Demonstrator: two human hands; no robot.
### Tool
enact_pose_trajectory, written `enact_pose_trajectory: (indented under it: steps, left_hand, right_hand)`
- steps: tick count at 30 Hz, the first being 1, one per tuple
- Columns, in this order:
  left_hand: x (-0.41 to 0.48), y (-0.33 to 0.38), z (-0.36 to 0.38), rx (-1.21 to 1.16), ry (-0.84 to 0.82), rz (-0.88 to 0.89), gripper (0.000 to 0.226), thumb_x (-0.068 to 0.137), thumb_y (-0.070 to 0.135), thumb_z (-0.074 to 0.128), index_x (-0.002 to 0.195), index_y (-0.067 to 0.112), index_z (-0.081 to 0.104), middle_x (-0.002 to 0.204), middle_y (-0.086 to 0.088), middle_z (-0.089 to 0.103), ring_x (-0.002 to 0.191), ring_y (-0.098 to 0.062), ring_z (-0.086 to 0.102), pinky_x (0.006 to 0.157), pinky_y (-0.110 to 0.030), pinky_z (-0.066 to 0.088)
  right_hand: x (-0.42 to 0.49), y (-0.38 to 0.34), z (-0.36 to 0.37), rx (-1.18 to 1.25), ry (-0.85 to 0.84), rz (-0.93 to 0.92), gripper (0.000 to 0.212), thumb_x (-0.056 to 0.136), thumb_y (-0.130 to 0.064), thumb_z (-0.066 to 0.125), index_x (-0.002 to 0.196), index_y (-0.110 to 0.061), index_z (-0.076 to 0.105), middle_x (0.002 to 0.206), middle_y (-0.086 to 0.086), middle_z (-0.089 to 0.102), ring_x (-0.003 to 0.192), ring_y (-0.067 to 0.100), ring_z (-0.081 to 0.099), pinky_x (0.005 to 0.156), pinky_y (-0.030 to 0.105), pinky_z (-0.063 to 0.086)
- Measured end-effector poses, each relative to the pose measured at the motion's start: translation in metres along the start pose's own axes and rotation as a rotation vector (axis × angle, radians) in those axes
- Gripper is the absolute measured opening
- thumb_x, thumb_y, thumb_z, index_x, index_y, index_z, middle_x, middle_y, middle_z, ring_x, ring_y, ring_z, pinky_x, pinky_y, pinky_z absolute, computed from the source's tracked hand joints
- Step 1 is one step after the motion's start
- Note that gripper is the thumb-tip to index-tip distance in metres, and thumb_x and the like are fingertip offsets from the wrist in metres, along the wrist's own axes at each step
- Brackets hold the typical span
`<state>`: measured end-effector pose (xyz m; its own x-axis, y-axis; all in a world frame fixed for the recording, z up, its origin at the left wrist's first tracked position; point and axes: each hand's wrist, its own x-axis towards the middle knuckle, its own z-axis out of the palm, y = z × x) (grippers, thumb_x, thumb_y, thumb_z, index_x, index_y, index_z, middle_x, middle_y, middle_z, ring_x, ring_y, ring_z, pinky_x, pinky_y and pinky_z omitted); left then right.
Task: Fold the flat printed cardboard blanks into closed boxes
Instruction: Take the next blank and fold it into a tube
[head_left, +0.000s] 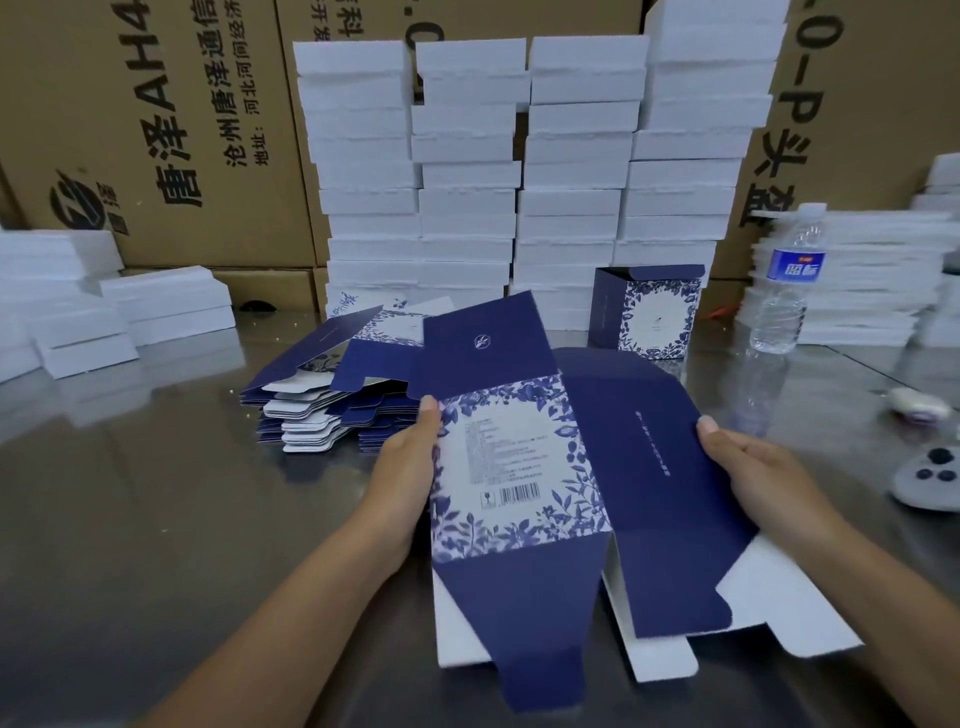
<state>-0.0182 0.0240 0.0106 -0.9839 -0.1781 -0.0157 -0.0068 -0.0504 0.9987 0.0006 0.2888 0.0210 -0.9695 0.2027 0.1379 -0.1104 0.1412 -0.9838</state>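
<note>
I hold one navy-and-white floral printed cardboard blank above the steel table, partly squared open, its end flaps loose. My left hand grips its left edge beside the barcode panel. My right hand grips the right edge of the plain navy panel. A fanned stack of flat blanks lies on the table behind and to the left. One folded box stands upright at the back, its top flap raised.
Tall stacks of white trays rise behind, with more at the left and right. A water bottle stands right of the folded box. A white controller lies at the right edge. Brown cartons form the backdrop.
</note>
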Motion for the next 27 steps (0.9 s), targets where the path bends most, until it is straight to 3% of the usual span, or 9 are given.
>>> enact_pose_trajectory:
  steps: [3, 5, 8, 12, 15, 17, 20, 23, 27]
  left_hand:
    - [-0.003, -0.003, 0.002, 0.075, -0.061, 0.058, 0.043, 0.100, 0.046, 0.037, 0.083, 0.026, 0.072, 0.090, 0.008, 0.075, 0.087, -0.015, 0.070, 0.081, -0.033, 0.052]
    - [-0.003, -0.004, 0.001, 0.075, -0.020, 0.075, 0.042, 0.100, 0.044, 0.037, 0.084, 0.023, 0.069, 0.087, 0.007, 0.074, 0.087, -0.019, 0.069, 0.081, -0.035, 0.050]
    - [0.001, -0.002, -0.003, -0.001, 0.054, 0.077, 0.040, 0.100, 0.043, 0.038, 0.081, 0.022, 0.067, 0.072, 0.012, 0.073, 0.069, -0.011, 0.069, 0.063, -0.024, 0.049]
    - [0.002, 0.000, -0.006, -0.061, 0.063, 0.066, 0.037, 0.101, 0.037, 0.040, 0.081, 0.019, 0.066, 0.060, 0.012, 0.070, 0.051, -0.003, 0.065, 0.039, -0.011, 0.041]
    - [0.002, 0.001, -0.005, -0.070, -0.004, 0.025, 0.038, 0.100, 0.041, 0.040, 0.089, 0.020, 0.070, 0.075, 0.009, 0.074, 0.067, -0.009, 0.071, 0.054, -0.019, 0.051]
    - [0.002, -0.001, -0.004, -0.021, -0.026, 0.042, 0.042, 0.098, 0.048, 0.038, 0.086, 0.024, 0.070, 0.078, 0.013, 0.074, 0.075, -0.008, 0.071, 0.070, -0.027, 0.053]
    - [0.001, -0.004, -0.002, 0.128, -0.039, 0.107, 0.047, 0.096, 0.056, 0.031, 0.081, 0.031, 0.068, 0.070, 0.025, 0.070, 0.067, 0.008, 0.065, 0.068, -0.024, 0.046]
    - [0.002, -0.005, -0.002, 0.102, -0.064, 0.095, 0.042, 0.097, 0.052, 0.036, 0.087, 0.030, 0.070, 0.085, 0.018, 0.074, 0.085, -0.007, 0.069, 0.079, -0.031, 0.051]
    - [0.004, -0.003, -0.003, -0.012, -0.038, 0.052, 0.039, 0.098, 0.047, 0.040, 0.090, 0.025, 0.070, 0.086, 0.008, 0.075, 0.082, -0.014, 0.072, 0.075, -0.032, 0.054]
  right_hand:
    - [0.000, 0.001, 0.000, 0.047, 0.030, -0.020, 0.044, 0.095, -0.036, 0.051, 0.058, -0.029, 0.075, 0.062, -0.008, 0.071, 0.053, 0.004, 0.065, 0.049, 0.016, 0.052]
    - [0.000, 0.002, 0.002, 0.108, 0.017, -0.024, 0.040, 0.093, -0.037, 0.053, 0.061, -0.033, 0.075, 0.064, -0.008, 0.072, 0.055, 0.005, 0.067, 0.046, 0.017, 0.052]
    - [-0.002, 0.003, 0.008, 0.145, -0.054, -0.012, 0.038, 0.092, -0.039, 0.053, 0.063, -0.033, 0.076, 0.069, -0.007, 0.073, 0.061, 0.007, 0.069, 0.047, 0.014, 0.049]
    - [0.003, 0.007, 0.009, 0.016, -0.094, -0.047, 0.043, 0.096, -0.029, 0.048, 0.066, -0.017, 0.076, 0.072, -0.003, 0.074, 0.062, 0.005, 0.068, 0.057, 0.017, 0.052]
    - [0.005, 0.010, 0.004, -0.024, -0.038, -0.079, 0.038, 0.096, -0.028, 0.047, 0.073, -0.012, 0.073, 0.067, -0.006, 0.072, 0.059, 0.004, 0.065, 0.056, 0.012, 0.050]
    - [0.007, 0.012, 0.002, -0.063, -0.005, -0.095, 0.040, 0.097, -0.030, 0.047, 0.076, -0.006, 0.072, 0.068, -0.005, 0.071, 0.065, 0.011, 0.064, 0.063, 0.019, 0.049]
    - [0.008, 0.013, 0.001, -0.071, 0.034, -0.091, 0.043, 0.097, -0.033, 0.047, 0.074, -0.007, 0.071, 0.071, -0.002, 0.070, 0.071, 0.015, 0.062, 0.070, 0.025, 0.046]
    - [0.008, 0.015, 0.001, -0.025, 0.029, -0.064, 0.041, 0.096, -0.036, 0.049, 0.067, -0.023, 0.076, 0.071, -0.008, 0.073, 0.064, 0.005, 0.067, 0.064, 0.021, 0.052]
    - [0.006, 0.013, 0.006, 0.048, -0.015, -0.061, 0.040, 0.094, -0.036, 0.050, 0.063, -0.035, 0.076, 0.069, -0.012, 0.072, 0.060, 0.000, 0.067, 0.049, 0.010, 0.048]
